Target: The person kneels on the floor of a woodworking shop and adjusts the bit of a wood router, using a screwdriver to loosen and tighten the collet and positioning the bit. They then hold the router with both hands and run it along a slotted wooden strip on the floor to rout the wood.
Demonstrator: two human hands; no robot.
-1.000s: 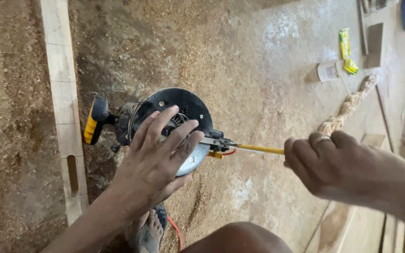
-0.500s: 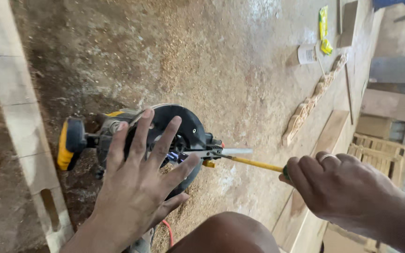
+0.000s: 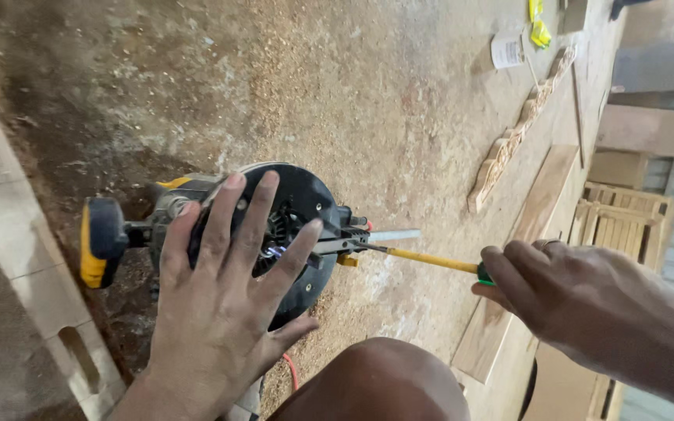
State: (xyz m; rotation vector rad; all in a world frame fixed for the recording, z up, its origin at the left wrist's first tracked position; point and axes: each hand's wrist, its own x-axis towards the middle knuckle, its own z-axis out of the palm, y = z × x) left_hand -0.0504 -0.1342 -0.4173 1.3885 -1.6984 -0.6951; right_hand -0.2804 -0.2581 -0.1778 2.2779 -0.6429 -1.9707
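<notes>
1. Head view, tool: a wood router (image 3: 228, 234) lies upturned on a sawdust-strewn workbench (image 3: 399, 93), its round black base plate facing the camera and a yellow-and-black side knob (image 3: 101, 242) pointing left
2. Head view, left hand (image 3: 220, 312): laid flat over the base plate, fingers spread apart and pressing down rather than curled round anything; it steadies the router
3. Head view, right hand (image 3: 555, 292): closed in a fist round the green-ended handle of a yellow-shafted screwdriver (image 3: 431, 260), whose tip meets the metal fitting at the right edge of the base; whether the tip sits in a screw head cannot be told
4. Head view, surroundings: a pale mortised timber rail (image 3: 33, 265) runs along the left edge; a carved wooden strip (image 3: 516, 132) lies well apart at upper right beside a flat board (image 3: 524, 242); a bare knee (image 3: 376, 382) rises at the bottom, with an orange cord (image 3: 290, 370) just beside it
5. Change over the last second: the router sits lower and farther left in the picture and looms larger, while the left palm has slid off the centre towards the lower rim, baring more of the plate; the right hand keeps its grip on the driver. Judged from this, work on the base fitting is in progress, not finished
</notes>
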